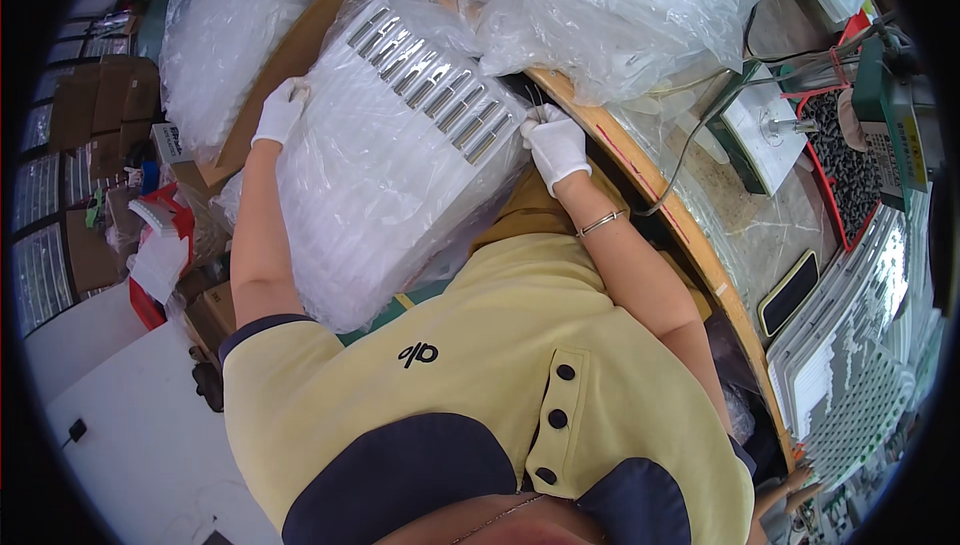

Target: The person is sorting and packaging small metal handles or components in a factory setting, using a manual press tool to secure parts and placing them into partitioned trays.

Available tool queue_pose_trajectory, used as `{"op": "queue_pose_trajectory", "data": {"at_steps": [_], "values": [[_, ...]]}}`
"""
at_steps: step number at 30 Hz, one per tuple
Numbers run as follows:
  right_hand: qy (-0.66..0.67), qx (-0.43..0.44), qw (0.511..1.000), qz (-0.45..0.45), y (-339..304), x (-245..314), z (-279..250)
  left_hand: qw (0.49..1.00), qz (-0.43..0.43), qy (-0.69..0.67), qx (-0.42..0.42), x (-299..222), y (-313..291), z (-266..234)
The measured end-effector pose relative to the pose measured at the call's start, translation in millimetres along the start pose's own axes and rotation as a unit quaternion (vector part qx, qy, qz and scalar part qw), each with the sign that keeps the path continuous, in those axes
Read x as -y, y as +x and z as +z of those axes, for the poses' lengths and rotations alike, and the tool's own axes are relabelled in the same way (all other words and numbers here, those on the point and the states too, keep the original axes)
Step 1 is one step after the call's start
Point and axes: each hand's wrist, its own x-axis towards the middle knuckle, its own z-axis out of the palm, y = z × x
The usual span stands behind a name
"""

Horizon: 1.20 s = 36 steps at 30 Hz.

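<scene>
A stack of white plastic trays (350, 185) wrapped in clear film slants in front of me. Along its far right side sits a slanting row of several shiny metal cylinders (430, 85). My left hand (280, 117), in a white glove, is at the left edge of the stack with its fingers curled in. What they pinch, if anything, I cannot make out. My right hand (557, 147), also white-gloved, is closed beside the near end of the metal row, next to the bench edge. Thin metal prongs (536, 98) stick out from its fingers; their full shape is hidden.
A curved wooden bench edge (655, 190) runs down my right. On the bench lie a phone (789, 292), a green-and-white device (750, 135) with a cable, and a red bin of dark small parts (845, 155). Filmed bundles (590, 5) and cardboard boxes (125, 105) stand around.
</scene>
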Motion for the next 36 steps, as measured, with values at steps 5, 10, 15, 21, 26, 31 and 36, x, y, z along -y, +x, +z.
{"op": "queue_pose_trajectory", "data": {"at_steps": [5,10,15,21,26,31,36], "values": [[0.043,0.006,0.999,0.012,-8.3,-0.5,-5.9,0.999,0.024,0.017,0.033,6.3,5.2,-5.6],[0.018,0.008,0.999,0.027,-9.6,-3.1,-10.4,0.995,0.02,0.037,0.089,10.3,9.7,-9.2],[0.008,-0.007,1.0,0.009,-7.8,-3.9,-13.4,0.994,0.019,0.077,0.079,13.8,6.2,-4.4],[-0.04,0.018,0.999,0.013,-0.7,-13.8,-17.4,1.0,0.012,-0.009,0.008,20.8,-5.5,13.3],[-0.058,0.018,0.998,0.027,-0.6,-16.2,-20.0,0.996,-0.023,0.01,-0.09,26.9,-2.5,24.9],[-0.039,0.009,0.998,0.038,-1.6,-14.7,-18.8,0.993,-0.018,0.026,-0.11,17.7,1.8,29.8],[-0.063,0.019,0.997,0.028,0.4,-14.5,-21.2,0.992,-0.02,0.033,-0.118,13.5,1.2,36.3]]}}
